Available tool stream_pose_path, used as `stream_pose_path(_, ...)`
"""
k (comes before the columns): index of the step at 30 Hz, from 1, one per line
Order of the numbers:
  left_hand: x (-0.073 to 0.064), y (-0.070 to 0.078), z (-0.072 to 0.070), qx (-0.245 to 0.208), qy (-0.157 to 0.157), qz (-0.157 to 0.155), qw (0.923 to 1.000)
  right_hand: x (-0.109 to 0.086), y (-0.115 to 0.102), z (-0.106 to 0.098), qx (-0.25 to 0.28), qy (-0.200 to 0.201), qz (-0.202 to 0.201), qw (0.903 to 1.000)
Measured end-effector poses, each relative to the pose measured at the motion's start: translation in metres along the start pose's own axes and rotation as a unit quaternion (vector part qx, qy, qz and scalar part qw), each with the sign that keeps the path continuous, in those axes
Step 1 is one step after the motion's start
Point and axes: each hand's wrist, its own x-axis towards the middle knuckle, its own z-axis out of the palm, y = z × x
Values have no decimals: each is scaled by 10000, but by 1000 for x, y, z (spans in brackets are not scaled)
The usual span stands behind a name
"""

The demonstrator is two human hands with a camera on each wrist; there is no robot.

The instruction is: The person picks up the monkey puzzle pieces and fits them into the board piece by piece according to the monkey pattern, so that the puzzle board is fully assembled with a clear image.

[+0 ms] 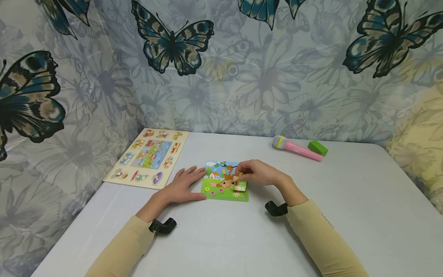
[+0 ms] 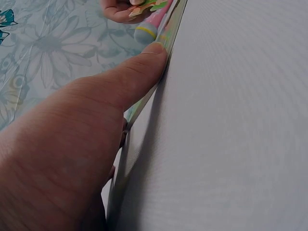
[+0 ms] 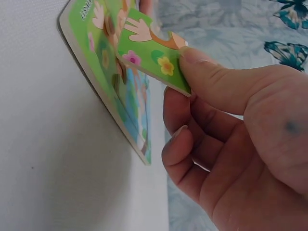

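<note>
A small picture puzzle (image 1: 217, 194) with a cartoon animal, a house and flowers lies flat on the white table in the head view. My left hand (image 1: 182, 186) rests at its left side with fingers stretched out, thumb and fingertips right at the board's edge. Over the right part of the picture, my right hand (image 1: 262, 172) pinches a puzzle piece (image 3: 151, 54) between thumb and fingers. That piece is green with a pink flower, a yellow flower and a pale paw, and is tilted above the board in the right wrist view.
Further back on the left lies a larger wooden puzzle board (image 1: 114, 181) with several picture pieces around a central scene. A pink toy microphone (image 1: 299, 149) and a green block (image 1: 317, 147) lie at the back right, close to the butterfly-patterned wall covering (image 1: 270, 84).
</note>
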Motion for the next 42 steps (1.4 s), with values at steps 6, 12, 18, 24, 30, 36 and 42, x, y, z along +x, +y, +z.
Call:
stream_pose_path(6, -3, 2, -1, -10, 10, -1, 10000, 0, -1, 5, 48, -199, -55, 9998)
stream_pose_path(12, -6, 4, -1, -47, 16, -2, 10000, 0, -2, 9, -212, -261, 39, 9994)
stream_pose_path(18, -5, 7, -2, -110, 30, 15, 9999, 0, -4, 14, -323, -308, 50, 9990)
stream_pose_path(24, -3, 5, 1, -19, -35, -6, 10000, -1, -2, 20, -492, -284, 37, 9984)
stream_pose_path(30, -2, 5, 0, 39, -13, -3, 10000, 0, -1, 21, -546, -202, 4, 9983)
stream_pose_path(36, -1, 5, -1, 69, -43, -20, 10000, 1, -1, 20, -695, -193, 102, 9973)
stream_pose_path(42, -2, 4, 0, 52, -40, -13, 10000, 0, -4, 23, -605, -205, 312, 9975)
